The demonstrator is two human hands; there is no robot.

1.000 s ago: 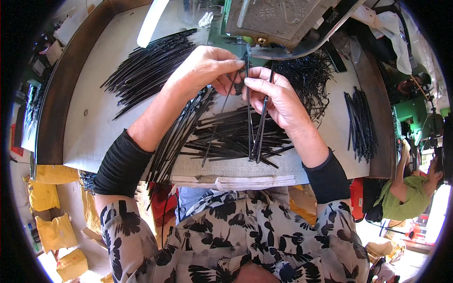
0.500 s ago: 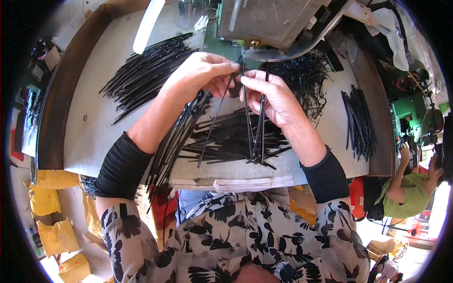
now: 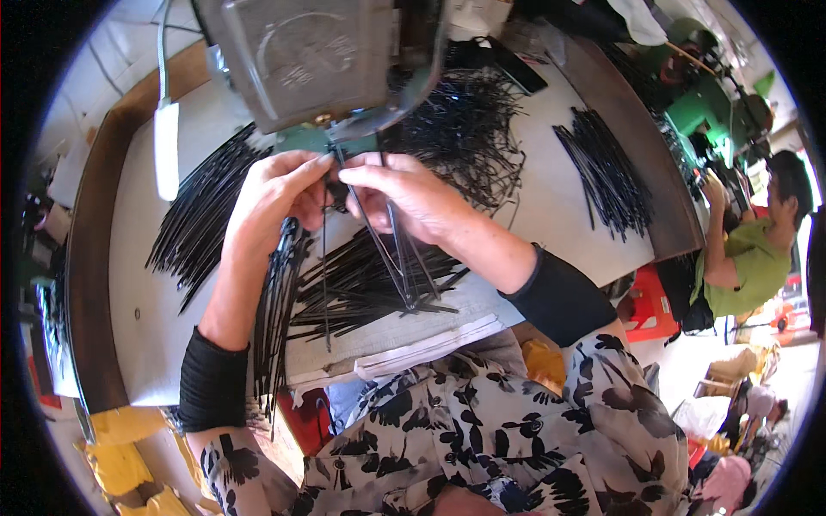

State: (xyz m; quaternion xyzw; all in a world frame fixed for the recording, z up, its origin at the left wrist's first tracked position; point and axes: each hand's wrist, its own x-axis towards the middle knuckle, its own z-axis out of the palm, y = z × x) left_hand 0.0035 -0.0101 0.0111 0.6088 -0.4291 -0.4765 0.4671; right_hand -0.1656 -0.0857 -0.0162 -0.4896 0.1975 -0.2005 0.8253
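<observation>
My left hand (image 3: 277, 191) is closed, thumb and forefinger pinched at the machine's working point, with a thin black rod (image 3: 326, 284) hanging below it. Close beside it, my right hand (image 3: 404, 193) grips several thin black rods (image 3: 400, 267) that meet in a narrow V at their lower end. The fingertips of both hands nearly touch, and they hide the rods' upper ends. Just above them stands the grey metal machine head (image 3: 301, 60) on a green base (image 3: 323, 142). Beneath my hands lies a loose pile of black rods (image 3: 344, 297).
A bundle of rods (image 3: 211, 206) lies left, another (image 3: 280, 301) overhangs the front edge, and one more (image 3: 607, 176) is far right. A tangled black heap (image 3: 465, 129) sits behind my right hand. A raised brown rim (image 3: 90, 284) borders the table. A co-worker (image 3: 748, 258) is at right.
The view has turned, so the table and machine sit further left and tilted. Both hands stay close together at the machine, still holding the rods.
</observation>
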